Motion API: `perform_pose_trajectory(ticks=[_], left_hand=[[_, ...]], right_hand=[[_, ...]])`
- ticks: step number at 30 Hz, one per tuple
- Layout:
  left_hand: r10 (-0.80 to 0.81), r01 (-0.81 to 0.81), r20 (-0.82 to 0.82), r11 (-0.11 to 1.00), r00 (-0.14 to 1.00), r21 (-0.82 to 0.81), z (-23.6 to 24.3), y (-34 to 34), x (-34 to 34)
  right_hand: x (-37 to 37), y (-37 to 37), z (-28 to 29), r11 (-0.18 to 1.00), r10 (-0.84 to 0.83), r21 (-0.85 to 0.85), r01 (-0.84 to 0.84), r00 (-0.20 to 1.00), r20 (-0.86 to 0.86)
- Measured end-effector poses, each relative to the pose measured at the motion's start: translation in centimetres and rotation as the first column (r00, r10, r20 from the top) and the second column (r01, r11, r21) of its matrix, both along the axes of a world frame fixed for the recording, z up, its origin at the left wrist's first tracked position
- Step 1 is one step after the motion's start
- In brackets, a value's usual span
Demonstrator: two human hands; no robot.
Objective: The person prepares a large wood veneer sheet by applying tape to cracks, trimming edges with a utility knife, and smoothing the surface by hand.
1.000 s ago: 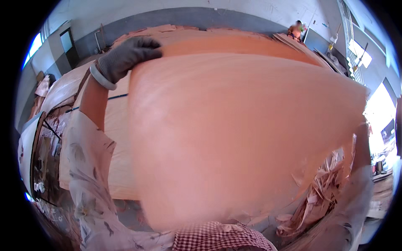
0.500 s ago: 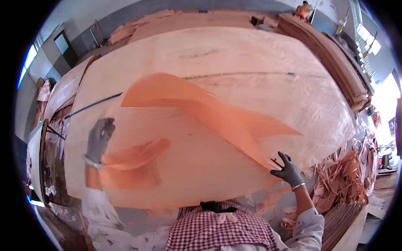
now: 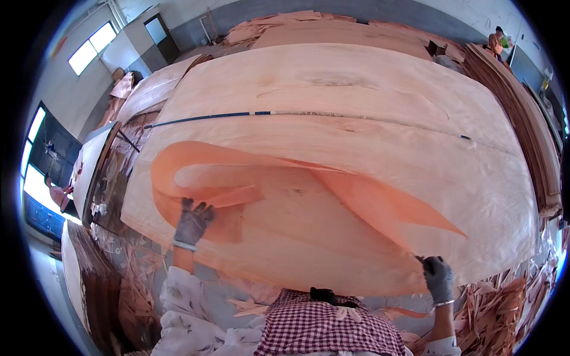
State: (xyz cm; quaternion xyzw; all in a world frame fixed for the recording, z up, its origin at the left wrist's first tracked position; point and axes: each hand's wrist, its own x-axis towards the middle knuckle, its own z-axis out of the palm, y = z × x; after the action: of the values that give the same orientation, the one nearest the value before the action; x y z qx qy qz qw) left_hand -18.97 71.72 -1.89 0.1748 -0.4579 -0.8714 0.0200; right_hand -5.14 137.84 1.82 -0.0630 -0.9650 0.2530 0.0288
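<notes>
A thin orange veneer sheet lies curled and twisted over a large pale sheet, its left part looped back on itself. My left hand, in a grey glove, is over the looped part with its fingers spread. My right hand, also gloved, is closed at the sheet's narrow near corner on the right, pinching it. A long dark narrow strip runs across the pale sheet beyond the orange veneer.
Tall veneer stacks stand at the right and lower left. Scrap piles lie beside me. A side table is at the left. One person is by the left window, another at the back right.
The broad raised sheet has dropped into a curled loop on the surface. My left hand has come down and its fingers have spread. My right hand has closed at the corner.
</notes>
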Motion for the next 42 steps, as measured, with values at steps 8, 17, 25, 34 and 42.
perform_pose_trajectory(ticks=[8,17,25,34,42], left_hand=[[0.340,-0.322,0.204,0.940,0.918,-0.113,7.6,3.1,-8.5],[0.202,-0.202,0.011,0.978,0.979,0.057,7.8,3.1,-22.4],[0.286,-0.290,0.051,0.936,0.957,0.200,13.8,-2.7,-35.3],[-0.549,0.433,-0.086,0.737,0.831,-0.519,4.7,5.2,-31.2],[-0.124,0.265,0.242,0.634,0.962,-0.727,-3.5,4.6,-14.3]], right_hand=[[-7.4,6.7,9.6,0.951,-0.059,0.296,0.086,0.993,-0.097],[-22.4,16.3,10.2,0.860,0.026,0.500,0.100,0.971,-0.239],[-34.4,22.4,20.5,0.786,0.234,0.549,0.285,0.686,-0.690],[-26.1,25.2,6.0,0.958,0.065,0.275,0.086,0.866,-0.496],[-9.8,9.1,-3.3,0.875,-0.165,-0.377,0.304,0.919,0.358]])
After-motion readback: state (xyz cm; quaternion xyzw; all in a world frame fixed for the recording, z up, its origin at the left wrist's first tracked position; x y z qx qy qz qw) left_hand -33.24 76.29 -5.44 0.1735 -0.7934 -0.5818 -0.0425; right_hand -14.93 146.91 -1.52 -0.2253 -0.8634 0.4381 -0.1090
